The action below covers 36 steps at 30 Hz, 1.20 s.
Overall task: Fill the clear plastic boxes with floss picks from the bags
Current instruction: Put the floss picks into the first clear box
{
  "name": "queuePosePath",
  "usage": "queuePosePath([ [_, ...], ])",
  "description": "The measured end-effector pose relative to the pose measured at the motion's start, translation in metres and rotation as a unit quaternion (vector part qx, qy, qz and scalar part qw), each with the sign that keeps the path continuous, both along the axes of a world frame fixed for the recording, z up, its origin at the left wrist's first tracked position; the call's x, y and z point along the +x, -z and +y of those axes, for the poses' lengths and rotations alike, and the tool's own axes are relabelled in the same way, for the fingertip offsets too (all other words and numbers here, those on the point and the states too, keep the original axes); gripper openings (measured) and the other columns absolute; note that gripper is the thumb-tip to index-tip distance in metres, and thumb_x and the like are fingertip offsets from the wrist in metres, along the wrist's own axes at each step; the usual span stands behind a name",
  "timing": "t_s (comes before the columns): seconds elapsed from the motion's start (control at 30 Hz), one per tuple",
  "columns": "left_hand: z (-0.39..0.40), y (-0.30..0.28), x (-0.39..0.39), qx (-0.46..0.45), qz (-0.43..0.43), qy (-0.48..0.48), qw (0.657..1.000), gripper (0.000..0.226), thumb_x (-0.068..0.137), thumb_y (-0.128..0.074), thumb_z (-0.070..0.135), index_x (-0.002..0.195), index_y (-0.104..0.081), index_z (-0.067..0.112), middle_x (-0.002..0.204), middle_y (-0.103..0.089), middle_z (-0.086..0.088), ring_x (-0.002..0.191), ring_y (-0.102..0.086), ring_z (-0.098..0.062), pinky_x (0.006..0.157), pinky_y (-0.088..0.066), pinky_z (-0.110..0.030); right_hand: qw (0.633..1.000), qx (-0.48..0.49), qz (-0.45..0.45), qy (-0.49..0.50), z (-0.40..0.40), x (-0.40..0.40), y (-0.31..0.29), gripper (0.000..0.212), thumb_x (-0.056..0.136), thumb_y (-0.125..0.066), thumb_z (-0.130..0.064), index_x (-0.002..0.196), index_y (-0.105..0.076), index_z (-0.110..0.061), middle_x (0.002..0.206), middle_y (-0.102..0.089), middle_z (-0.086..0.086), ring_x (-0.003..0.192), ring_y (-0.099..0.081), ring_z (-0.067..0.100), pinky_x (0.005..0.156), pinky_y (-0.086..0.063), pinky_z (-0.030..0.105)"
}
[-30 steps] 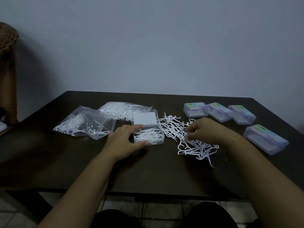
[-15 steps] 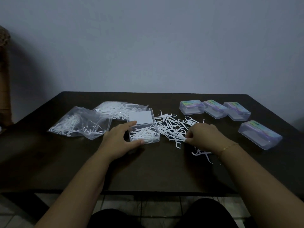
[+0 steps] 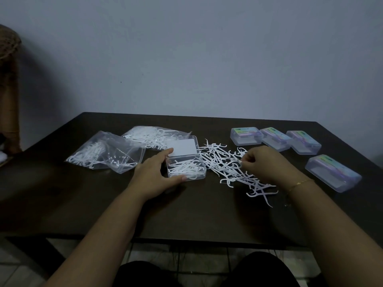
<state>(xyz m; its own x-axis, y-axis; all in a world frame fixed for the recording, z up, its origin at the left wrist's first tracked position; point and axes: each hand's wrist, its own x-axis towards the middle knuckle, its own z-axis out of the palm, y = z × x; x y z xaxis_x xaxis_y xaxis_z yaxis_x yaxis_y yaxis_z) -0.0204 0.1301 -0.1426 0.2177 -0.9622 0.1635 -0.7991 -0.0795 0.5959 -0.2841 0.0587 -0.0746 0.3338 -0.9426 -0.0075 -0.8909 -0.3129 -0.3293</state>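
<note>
An open clear plastic box [image 3: 186, 169] with white floss picks inside sits mid-table, its lid [image 3: 182, 147] laid back. My left hand [image 3: 154, 175] grips the box's left side, thumb along the front wall. A loose pile of white floss picks [image 3: 226, 162] spreads right of the box. My right hand [image 3: 263, 164] hovers over the pile with curled fingers pinching picks. Two clear bags of floss picks lie at the left: the nearer bag [image 3: 105, 154] and the farther bag [image 3: 149, 135].
Several closed clear boxes with coloured labels stand at the right: three in a back row [image 3: 245, 136] [image 3: 274, 138] [image 3: 303, 141] and one nearer the right edge [image 3: 332, 176]. The dark table [image 3: 186, 214] ends just before my knees. A wicker object [image 3: 8, 44] stands far left.
My right hand lifted slightly from the pile's near part to its middle, still pinching picks. My left hand stays on the open box.
</note>
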Motion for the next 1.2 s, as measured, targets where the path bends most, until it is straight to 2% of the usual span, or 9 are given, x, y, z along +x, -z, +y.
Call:
queuePosePath([
  [0.1, 0.0, 0.001, 0.001, 0.002, 0.004, -0.001, 1.0, 0.092, 0.067, -0.07, 0.066, 0.144, -0.026, 0.043, 0.146, -0.044, 0.005, 0.136, -0.035, -0.019, 0.113, -0.022, -0.046, 1.0, -0.007, -0.007, 0.001, -0.002, -0.001, -0.002, 0.025, 0.096, -0.049, -0.024, 0.093, -0.068, -0.009, 0.088, -0.068, 0.013, 0.079, -0.063, 0.027, 0.074, -0.052, 0.037],
  [0.27, -0.001, 0.003, 0.002, 0.004, 0.0, -0.002, 1.0, 0.093, 0.065, -0.068, 0.069, 0.144, -0.025, 0.044, 0.148, -0.042, 0.006, 0.137, -0.034, -0.02, 0.113, -0.022, -0.047, 0.999, -0.035, -0.037, 0.02, -0.006, -0.001, -0.005, 0.021, 0.1, -0.044, -0.021, 0.099, -0.063, -0.013, 0.089, -0.063, 0.007, 0.071, -0.052, 0.015, 0.062, -0.04, 0.027],
  [0.5, -0.001, 0.004, 0.003, 0.0, 0.004, -0.001, 1.0, 0.096, 0.064, -0.069, 0.07, 0.145, -0.024, 0.043, 0.145, -0.045, 0.007, 0.136, -0.035, -0.018, 0.113, -0.021, -0.046, 0.974, -0.01, -0.226, 0.017, 0.003, 0.011, -0.01, 0.015, 0.099, -0.044, -0.022, 0.097, -0.058, -0.015, 0.076, -0.052, -0.003, 0.061, -0.042, 0.007, 0.051, -0.033, 0.02],
  [0.6, -0.002, 0.006, 0.005, 0.003, 0.006, -0.001, 1.0, 0.098, 0.062, -0.067, 0.073, 0.144, -0.023, 0.044, 0.144, -0.046, 0.007, 0.135, -0.036, -0.019, 0.113, -0.022, -0.046, 0.968, 0.031, -0.248, -0.024, 0.01, 0.033, -0.007, 0.015, 0.099, -0.046, -0.023, 0.097, -0.059, -0.017, 0.074, -0.052, -0.003, 0.058, -0.04, 0.007, 0.046, -0.033, 0.013],
  [0.67, -0.003, 0.007, 0.005, 0.006, 0.012, -0.002, 1.0, 0.101, 0.058, -0.065, 0.077, 0.144, -0.022, 0.045, 0.142, -0.047, 0.008, 0.135, -0.036, -0.02, 0.112, -0.023, -0.047, 0.97, 0.02, -0.236, -0.049, 0.011, 0.052, 0.002, 0.015, 0.098, -0.049, -0.023, 0.096, -0.062, -0.017, 0.081, -0.057, -0.004, 0.068, -0.049, 0.009, 0.059, -0.041, 0.016],
  [0.73, -0.003, 0.007, 0.005, 0.007, 0.02, -0.002, 1.0, 0.103, 0.055, -0.064, 0.078, 0.144, -0.023, 0.045, 0.14, -0.049, 0.009, 0.133, -0.037, -0.02, 0.111, -0.024, -0.046, 0.976, 0.004, -0.211, -0.059, 0.008, 0.069, 0.014, 0.018, 0.095, -0.052, -0.025, 0.096, -0.068, -0.017, 0.096, -0.064, 0.0, 0.089, -0.057, 0.017, 0.082, -0.047, 0.033],
  [0.8, -0.003, 0.008, 0.005, 0.007, 0.026, -0.005, 1.0, 0.104, 0.054, -0.063, 0.079, 0.143, -0.022, 0.046, 0.138, -0.051, 0.01, 0.132, -0.038, -0.02, 0.109, -0.026, -0.045, 0.984, -0.012, -0.165, -0.061, 0.004, 0.083, 0.025, 0.019, 0.093, -0.055, -0.029, 0.098, -0.071, -0.021, 0.109, -0.066, 0.001, 0.106, -0.056, 0.022, 0.093, -0.045, 0.043],
  [0.93, -0.002, 0.009, 0.005, 0.001, 0.029, -0.006, 1.0, 0.1, 0.06, -0.069, 0.072, 0.144, -0.022, 0.045, 0.135, -0.052, 0.013, 0.13, -0.039, -0.018, 0.107, -0.026, -0.043, 0.994, -0.035, -0.065, -0.079, 0.002, 0.093, 0.03, 0.023, 0.094, -0.054, -0.031, 0.11, -0.07, -0.029, 0.119, -0.064, -0.001, 0.116, -0.051, 0.024, 0.095, -0.043, 0.042],
  [1.2, 0.002, 0.003, 0.003, -0.022, 0.019, 0.017, 0.999, 0.08, 0.067, -0.072, 0.063, 0.137, -0.034, 0.052, 0.135, -0.054, 0.009, 0.128, -0.043, -0.013, 0.111, -0.027, -0.045, 0.995, -0.056, -0.081, -0.027, -0.009, 0.071, 0.029, 0.028, 0.095, -0.05, -0.031, 0.118, -0.066, -0.027, 0.128, -0.06, 0.003, 0.12, -0.048, 0.027, 0.1, -0.04, 0.046],
])
